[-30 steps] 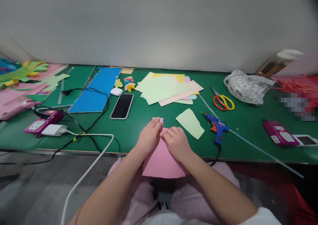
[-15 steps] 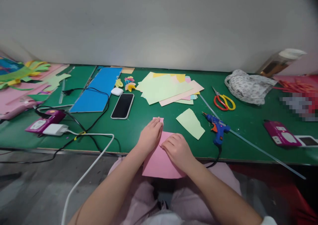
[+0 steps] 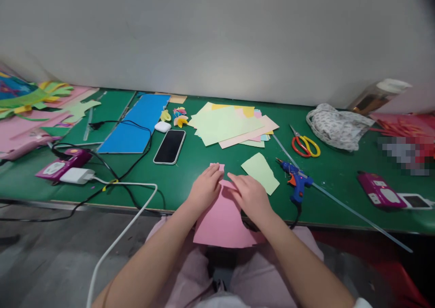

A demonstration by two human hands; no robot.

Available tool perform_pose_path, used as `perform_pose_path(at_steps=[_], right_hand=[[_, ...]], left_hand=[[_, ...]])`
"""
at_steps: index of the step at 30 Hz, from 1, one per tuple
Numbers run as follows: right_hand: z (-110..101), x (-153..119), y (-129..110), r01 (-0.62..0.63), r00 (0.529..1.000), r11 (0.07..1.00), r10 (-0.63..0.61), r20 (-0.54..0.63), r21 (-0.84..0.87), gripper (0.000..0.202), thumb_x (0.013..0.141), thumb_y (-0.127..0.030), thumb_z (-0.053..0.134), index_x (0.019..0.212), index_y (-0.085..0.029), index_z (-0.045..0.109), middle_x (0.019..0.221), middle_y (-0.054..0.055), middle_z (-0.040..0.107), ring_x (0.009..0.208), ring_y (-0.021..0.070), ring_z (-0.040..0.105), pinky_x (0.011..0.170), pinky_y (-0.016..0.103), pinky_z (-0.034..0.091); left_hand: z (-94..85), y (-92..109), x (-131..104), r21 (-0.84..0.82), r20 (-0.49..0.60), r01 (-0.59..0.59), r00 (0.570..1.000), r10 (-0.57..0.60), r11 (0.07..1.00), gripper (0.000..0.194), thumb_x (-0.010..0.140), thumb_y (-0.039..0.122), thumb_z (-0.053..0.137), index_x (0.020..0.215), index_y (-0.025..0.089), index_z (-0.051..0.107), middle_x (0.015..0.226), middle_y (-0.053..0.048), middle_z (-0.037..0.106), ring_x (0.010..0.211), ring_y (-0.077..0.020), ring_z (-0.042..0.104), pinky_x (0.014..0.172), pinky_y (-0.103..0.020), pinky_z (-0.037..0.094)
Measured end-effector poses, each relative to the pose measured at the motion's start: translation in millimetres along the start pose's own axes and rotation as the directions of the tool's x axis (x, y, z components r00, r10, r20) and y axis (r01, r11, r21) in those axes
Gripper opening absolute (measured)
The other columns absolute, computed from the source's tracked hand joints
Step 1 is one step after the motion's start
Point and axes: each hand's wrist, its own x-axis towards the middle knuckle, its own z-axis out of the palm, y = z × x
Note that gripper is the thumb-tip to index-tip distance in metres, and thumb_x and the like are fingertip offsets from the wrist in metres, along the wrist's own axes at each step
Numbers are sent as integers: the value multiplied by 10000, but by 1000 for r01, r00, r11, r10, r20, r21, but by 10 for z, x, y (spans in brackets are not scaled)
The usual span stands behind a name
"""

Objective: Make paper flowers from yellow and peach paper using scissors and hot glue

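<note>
A sheet of pink paper (image 3: 220,226) lies over the table's front edge, its lower part hanging above my lap. My left hand (image 3: 205,185) rests over its upper left side, fingers together and bent onto the paper, and a small pink end shows past the fingertips. My right hand (image 3: 251,197) is at the upper right of the sheet, with fingers closed on its edge. The sheet bends there, and a dark gap shows below that hand. A pale green paper piece (image 3: 261,173) lies just beyond my right hand.
To the right lie a blue glue gun (image 3: 297,181), a long glue stick (image 3: 360,215) and scissors (image 3: 304,145). Behind is a paper stack (image 3: 231,124). Leftward are a phone (image 3: 169,147), a blue board (image 3: 136,126), a purple power strip (image 3: 63,165) and a white cable (image 3: 125,231).
My right hand has shifted slightly up and right, its fingers now farther up the pink paper. The sheet's right side has bent. My left hand stays in place on the paper.
</note>
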Motion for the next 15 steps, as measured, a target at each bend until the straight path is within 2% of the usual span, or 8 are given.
perform_pose_path(at_steps=[2, 5, 6, 8, 9, 11, 13, 15], right_hand=[[-65, 122, 77, -74, 997, 996, 75, -24, 47, 228, 791, -136, 508, 921, -209, 681, 885, 76, 696, 821, 226, 597, 751, 351, 440], [-165, 252, 184, -168, 979, 974, 183, -88, 154, 184, 795, -196, 498, 803, -213, 682, 767, 24, 694, 697, 181, 610, 637, 286, 464], [-199, 277, 211, -198, 969, 960, 223, -110, 200, 179, 797, -233, 501, 810, -205, 677, 732, 14, 684, 637, 167, 603, 580, 268, 465], [-263, 304, 244, -248, 941, 925, 301, -155, 288, 218, 801, -310, 495, 824, -175, 664, 664, 5, 652, 510, 141, 556, 467, 245, 441], [-293, 308, 246, -263, 926, 908, 332, -179, 326, 246, 802, -342, 490, 822, -161, 657, 642, 4, 633, 474, 132, 533, 433, 240, 427], [-350, 301, 223, -269, 898, 882, 375, -229, 387, 277, 795, -382, 496, 796, -149, 645, 638, 6, 611, 491, 129, 527, 432, 232, 426], [-406, 279, 177, -256, 878, 868, 393, -273, 426, 283, 780, -407, 520, 782, -150, 640, 659, 10, 607, 565, 137, 543, 485, 229, 444], [-456, 250, 139, -247, 871, 860, 400, -287, 447, 304, 777, -432, 527, 813, -151, 638, 675, 9, 611, 595, 139, 543, 517, 234, 455]], left_hand=[[-62, -11, -3, -54, -41, 69, 997, -71, 996, 251, 858, 219, 428, 1045, 178, 589, 1318, -119, 487, 1260, -237, 412, 1040, -433, 359], [-202, -46, -7, -154, -107, 208, 968, -226, 966, 342, 874, 351, 418, 1143, 179, 539, 1323, -135, 475, 1246, -249, 424, 1015, -445, 371], [-251, -58, -6, -193, -104, 249, 957, -273, 949, 382, 866, 384, 427, 1178, 179, 508, 1279, -139, 512, 1180, -244, 489, 963, -427, 419], [-342, -65, 6, -271, -37, 310, 943, -332, 911, 459, 842, 436, 455, 1219, 174, 463, 1070, -118, 631, 908, -208, 625, 772, -363, 511], [-383, -58, 20, -306, 12, 329, 940, -342, 893, 488, 828, 449, 472, 1227, 168, 453, 923, -84, 665, 753, -180, 636, 670, -324, 519], [-474, -22, 65, -365, 95, 346, 937, -335, 864, 520, 809, 441, 499, 1242, 159, 437, 677, -2, 631, 559, -132, 577, 540, -258, 479], [-600, 31, 139, -415, 117, 343, 939, -324, 843, 532, 805, 402, 508, 1269, 164, 404, 613, 38, 568, 525, -107, 533, 507, -220, 437], [-766, 75, 247, -460, 85, 316, 946, -313, 830, 515, 799, 380, 518, 1265, 188, 412, 663, 35, 552, 547, -97, 519, 512, -205, 413]])
